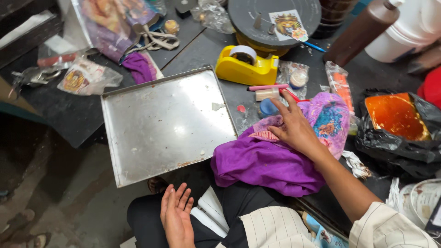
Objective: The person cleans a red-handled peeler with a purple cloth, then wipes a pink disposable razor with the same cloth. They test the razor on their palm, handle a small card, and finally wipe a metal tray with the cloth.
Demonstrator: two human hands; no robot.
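One flat hand point(297, 130), crumpled purple cloth point(266, 165)

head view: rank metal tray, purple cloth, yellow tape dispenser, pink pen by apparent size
1. metal tray
2. purple cloth, under the right hand; it lies nearer the camera, so the gap is unsure
3. yellow tape dispenser
4. pink pen

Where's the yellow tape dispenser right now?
Head view, upper centre: the yellow plastic tape dispenser sits on the dark table, just beyond the flat metal tray's far right corner.
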